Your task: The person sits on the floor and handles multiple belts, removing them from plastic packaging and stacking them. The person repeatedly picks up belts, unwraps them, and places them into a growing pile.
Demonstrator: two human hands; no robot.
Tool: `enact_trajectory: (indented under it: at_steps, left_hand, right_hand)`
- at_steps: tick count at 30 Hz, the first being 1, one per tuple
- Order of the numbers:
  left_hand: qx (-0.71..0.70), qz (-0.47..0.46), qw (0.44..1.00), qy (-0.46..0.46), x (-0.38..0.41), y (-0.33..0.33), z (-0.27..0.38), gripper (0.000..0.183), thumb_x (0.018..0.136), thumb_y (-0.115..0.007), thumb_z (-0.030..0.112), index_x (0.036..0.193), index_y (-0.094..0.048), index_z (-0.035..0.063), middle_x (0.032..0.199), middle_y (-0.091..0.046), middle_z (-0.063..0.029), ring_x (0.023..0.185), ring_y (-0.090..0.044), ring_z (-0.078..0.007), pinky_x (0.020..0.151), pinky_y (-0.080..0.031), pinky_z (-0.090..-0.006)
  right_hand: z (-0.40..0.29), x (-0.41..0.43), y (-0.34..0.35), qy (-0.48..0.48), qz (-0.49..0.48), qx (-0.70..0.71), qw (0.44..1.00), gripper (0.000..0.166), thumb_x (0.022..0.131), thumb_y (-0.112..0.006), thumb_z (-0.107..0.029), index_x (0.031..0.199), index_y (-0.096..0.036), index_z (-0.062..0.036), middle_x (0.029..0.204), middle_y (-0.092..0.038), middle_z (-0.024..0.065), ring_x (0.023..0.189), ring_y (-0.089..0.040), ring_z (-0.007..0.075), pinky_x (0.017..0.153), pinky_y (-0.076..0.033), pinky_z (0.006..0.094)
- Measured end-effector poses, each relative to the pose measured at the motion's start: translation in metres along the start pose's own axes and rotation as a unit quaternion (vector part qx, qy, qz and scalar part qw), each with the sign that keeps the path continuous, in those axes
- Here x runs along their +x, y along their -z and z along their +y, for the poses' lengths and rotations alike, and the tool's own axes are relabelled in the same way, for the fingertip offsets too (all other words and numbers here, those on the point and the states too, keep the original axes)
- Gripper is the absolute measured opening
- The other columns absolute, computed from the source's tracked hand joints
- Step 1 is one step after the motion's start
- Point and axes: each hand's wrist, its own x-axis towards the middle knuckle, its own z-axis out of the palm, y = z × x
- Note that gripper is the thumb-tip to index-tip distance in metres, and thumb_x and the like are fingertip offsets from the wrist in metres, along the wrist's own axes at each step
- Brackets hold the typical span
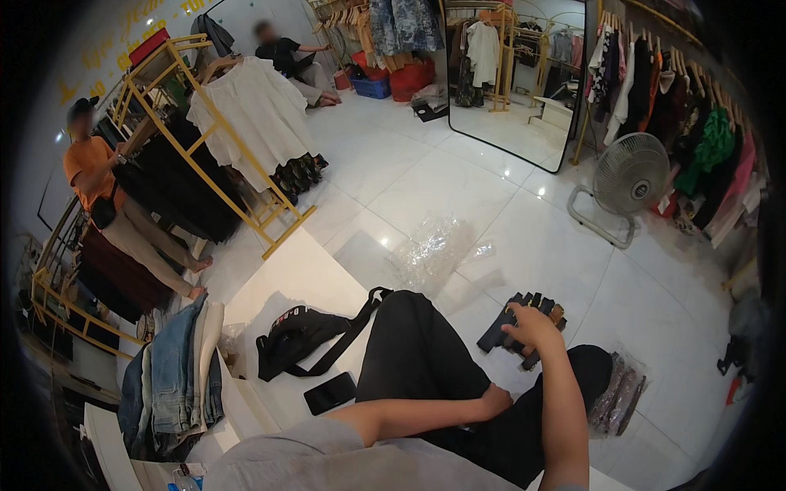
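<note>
My right hand point(533, 328) reaches past my knee with thumb and fingers spread. It is over a pile of dark, narrow flat pieces point(492, 334) on the floor, some with gold or brown parts. I cannot tell whether the fingertips touch it. My left hand point(496, 402) rests against my black trousers point(424, 356), its fingers mostly hidden. Beside my right leg, several brown folded items in clear plastic point(617, 396) lie on the tiles. A black waist bag point(301, 337) and a dark-screened phone point(331, 393) lie on the white surface to my left.
Folded jeans point(175, 374) are stacked at left. Crumpled clear plastic point(433, 251) lies on the floor ahead. A gold clothes rack point(215, 123), a standing mirror point(513, 110) and a floor fan point(632, 175) surround it. One person point(92, 166) stands at left; another point(285, 58) sits behind.
</note>
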Motion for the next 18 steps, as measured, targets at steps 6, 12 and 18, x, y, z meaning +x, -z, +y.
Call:
enact_trajectory:
  at_steps: [6,12,18]
  left_hand:
    - [-0.014,0.007,1.0,0.014,-0.014,0.006,-0.019,0.025,0.085,-0.06,0.032,0.094,-0.072,0.0119,0.093,-0.067,-0.0091,0.091,-0.066,-0.0262,0.068,-0.048,-0.0418]
    - [-0.252,-0.088,0.961,0.07,0.053,0.024,-0.198,0.029,0.087,-0.059,0.031,0.096,-0.07,0.0061,0.086,-0.07,-0.0194,0.086,-0.068,-0.0373,0.074,-0.053,-0.0487]
    - [-0.226,-0.081,0.897,0.372,0.057,0.039,-0.389,0.037,0.084,-0.056,0.03,0.1,-0.073,0.0018,0.105,-0.07,-0.0226,0.097,-0.069,-0.0374,0.086,-0.053,-0.0471]
  right_hand:
    - [-0.026,0.0,-0.006,0.095,-0.031,0.034,0.994,0.064,0.086,-0.069,-0.037,0.137,-0.048,-0.0054,0.111,-0.064,0.0264,0.108,-0.062,0.0412,0.094,-0.05,0.0472]
    - [0.014,0.046,-0.034,0.028,-0.091,-0.063,0.993,0.056,0.084,-0.069,-0.042,0.125,-0.057,-0.005,0.11,-0.065,0.0239,0.107,-0.063,0.0395,0.088,-0.052,0.0484]
    - [-0.008,0.023,-0.057,0.043,-0.169,-0.083,0.981,0.046,0.084,-0.07,-0.035,0.12,-0.06,-0.0092,0.108,-0.068,0.0159,0.101,-0.068,0.034,0.084,-0.053,0.0467]
